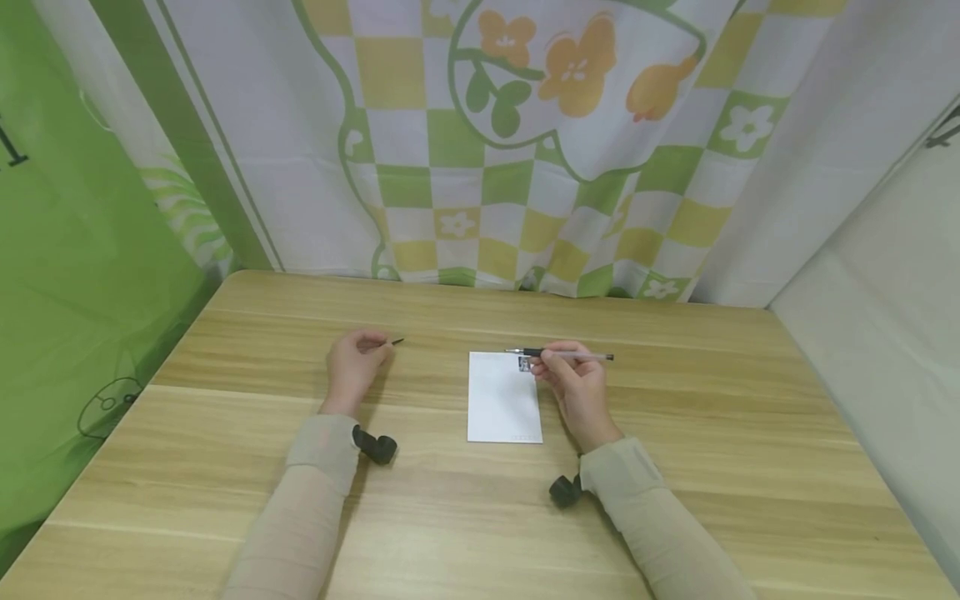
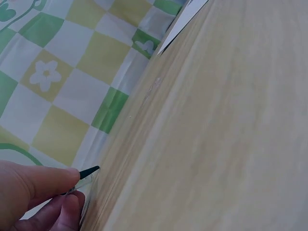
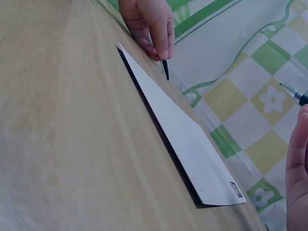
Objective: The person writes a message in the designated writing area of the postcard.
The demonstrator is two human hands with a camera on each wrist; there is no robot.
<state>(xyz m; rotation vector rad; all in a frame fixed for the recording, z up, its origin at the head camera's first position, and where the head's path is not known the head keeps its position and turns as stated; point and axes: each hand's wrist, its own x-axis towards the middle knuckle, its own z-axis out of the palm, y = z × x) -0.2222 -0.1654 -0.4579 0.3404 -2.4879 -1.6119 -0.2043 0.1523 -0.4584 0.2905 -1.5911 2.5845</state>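
Note:
My right hand [image 1: 581, 396] pinches a pen [image 1: 596, 357] with a clear barrel, black grip and silver tip. It is held nearly level, tip to the left, over the far right edge of a white card [image 1: 498, 404] lying on the table. A small dark printed square shows at one corner of the card. To the left, my left hand [image 1: 352, 371] holds a pen cap [image 2: 89, 172] between thumb and fingers. Its dark end points right, and a clear part shows below it in the left wrist view. The fingers hide the rest.
Both hands are over a wooden table [image 1: 450, 533]. A checked, flowered curtain [image 1: 457, 125] hangs along its far edge. Green cloth [image 1: 90, 250] hangs at the left and pale cloth [image 1: 892, 333] at the right. Each wrist wears a small black camera.

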